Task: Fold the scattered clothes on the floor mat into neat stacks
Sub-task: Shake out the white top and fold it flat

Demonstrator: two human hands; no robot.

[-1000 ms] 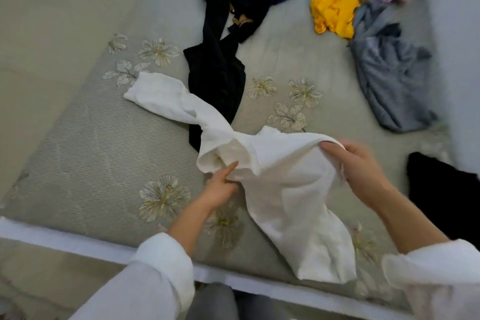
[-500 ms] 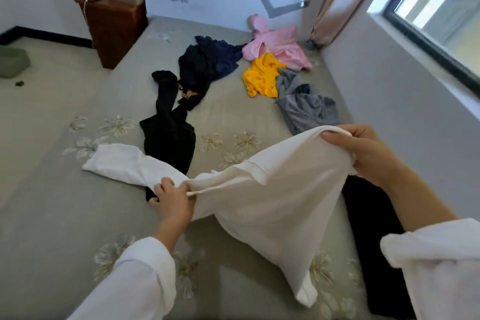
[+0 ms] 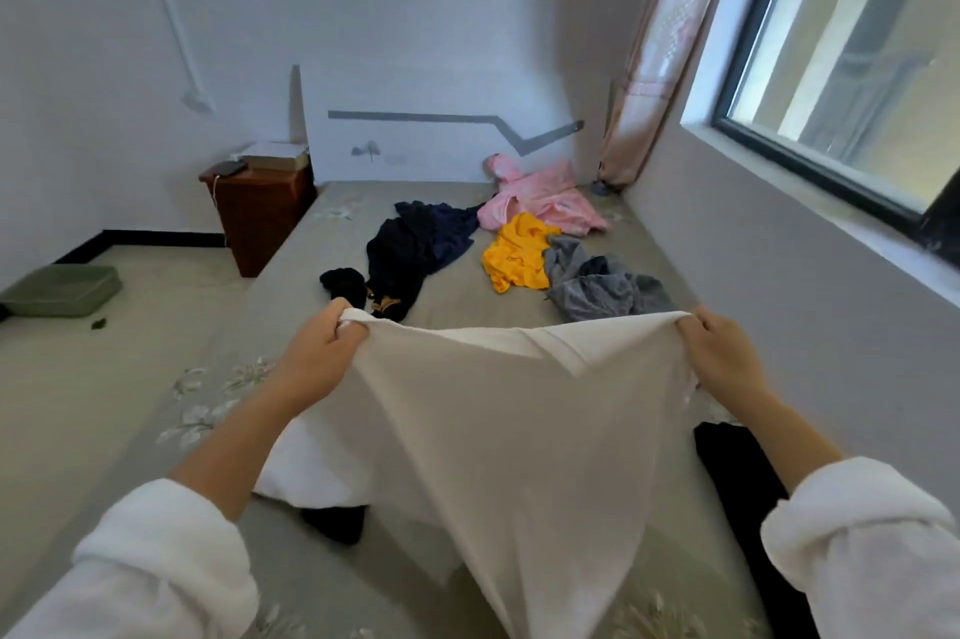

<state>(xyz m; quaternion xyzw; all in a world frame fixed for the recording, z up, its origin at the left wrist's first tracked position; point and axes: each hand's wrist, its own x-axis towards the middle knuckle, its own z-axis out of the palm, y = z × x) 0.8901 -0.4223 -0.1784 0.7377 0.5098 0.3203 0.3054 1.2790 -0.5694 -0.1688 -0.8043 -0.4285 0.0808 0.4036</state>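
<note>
I hold a white garment point(image 3: 509, 430) stretched out in the air above the grey-green floor mat point(image 3: 130, 456). My left hand point(image 3: 322, 358) grips its top left corner and my right hand point(image 3: 719, 358) grips its top right corner. The cloth hangs down in a point toward me and hides the mat beneath. Farther back on the mat lie a dark navy garment point(image 3: 421, 243), a yellow one point(image 3: 517, 254), a grey one point(image 3: 597, 285) and a pink one point(image 3: 540, 202). A black garment point(image 3: 737, 472) lies at the right, below my right forearm.
A brown wooden cabinet point(image 3: 260, 212) stands at the mat's far left corner. A green flat cushion point(image 3: 62, 290) lies on the floor at the left. A white wall with a window point(image 3: 852, 67) runs close along the mat's right side; a curtain point(image 3: 654, 41) hangs in the corner.
Both hands have lifted the white garment off the mat and pulled it wide between them. My left hand moved up to its top corner. The view tilted up toward the far wall.
</note>
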